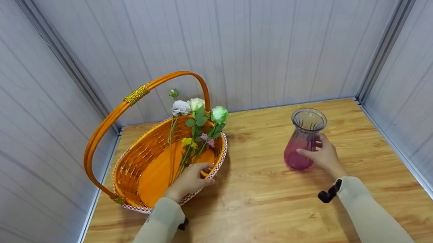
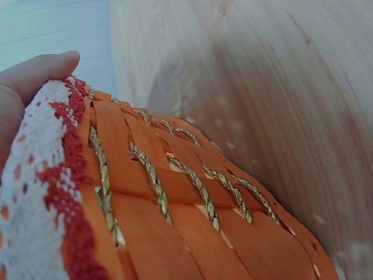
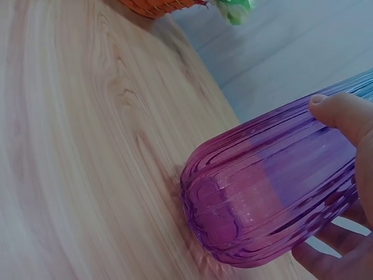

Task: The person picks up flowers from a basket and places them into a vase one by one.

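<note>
- we've got pale grey panel walls on 3 sides, w/ thin lines
- metal trim in the corners
- wood-grain tabletop btw, a bit shiny

The table has a flat top of light brown wood, and its grain shows as wavy, darker lines. On the left part of this top stands an orange woven basket. On the right part, well apart from the basket, there is a glass vase; its pink base seems to touch the wood.
</note>
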### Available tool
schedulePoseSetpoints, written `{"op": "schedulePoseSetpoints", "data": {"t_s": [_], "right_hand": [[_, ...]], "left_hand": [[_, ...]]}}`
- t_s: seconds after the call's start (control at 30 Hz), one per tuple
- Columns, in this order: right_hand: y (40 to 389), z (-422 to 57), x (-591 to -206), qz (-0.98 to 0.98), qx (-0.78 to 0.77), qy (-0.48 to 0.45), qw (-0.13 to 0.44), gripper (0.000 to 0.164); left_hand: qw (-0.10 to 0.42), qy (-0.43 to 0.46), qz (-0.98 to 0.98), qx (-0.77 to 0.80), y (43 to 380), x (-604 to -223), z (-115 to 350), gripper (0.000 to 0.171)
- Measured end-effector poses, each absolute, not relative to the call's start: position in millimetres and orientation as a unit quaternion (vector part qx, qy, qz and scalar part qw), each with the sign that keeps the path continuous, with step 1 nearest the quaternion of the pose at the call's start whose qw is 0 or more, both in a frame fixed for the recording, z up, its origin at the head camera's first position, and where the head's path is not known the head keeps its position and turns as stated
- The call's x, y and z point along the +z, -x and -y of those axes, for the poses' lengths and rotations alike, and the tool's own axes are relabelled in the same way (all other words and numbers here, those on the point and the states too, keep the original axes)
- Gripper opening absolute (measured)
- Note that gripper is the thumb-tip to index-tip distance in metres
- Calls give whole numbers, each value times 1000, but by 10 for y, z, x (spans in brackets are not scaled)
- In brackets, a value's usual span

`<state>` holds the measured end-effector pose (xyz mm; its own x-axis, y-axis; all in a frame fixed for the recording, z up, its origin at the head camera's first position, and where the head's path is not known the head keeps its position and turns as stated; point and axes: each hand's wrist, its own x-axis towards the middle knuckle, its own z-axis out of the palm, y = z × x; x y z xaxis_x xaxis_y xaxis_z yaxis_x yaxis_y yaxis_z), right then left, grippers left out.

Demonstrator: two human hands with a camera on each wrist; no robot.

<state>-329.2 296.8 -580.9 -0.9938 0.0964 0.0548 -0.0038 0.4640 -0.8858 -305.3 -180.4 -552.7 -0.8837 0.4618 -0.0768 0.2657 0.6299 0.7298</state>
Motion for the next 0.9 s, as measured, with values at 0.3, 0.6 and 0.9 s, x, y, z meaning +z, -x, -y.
{"op": "schedulePoseSetpoints", "data": {"t_s": [0.3,0.6,0.9], "right_hand": [[3304,-2747,-5815,847,530,7,40,83],[3269,-2570,-5831,842,539,-21,29,87],[3224,-2368,-5829,838,542,-65,24,91]], "left_hand": [[127,-201,-897,373,3050,-5535,1800,49],[126,-201,-898,370,3055,-5555,1798,47],[127,-201,-898,369,3079,-5562,1799,45]]}}
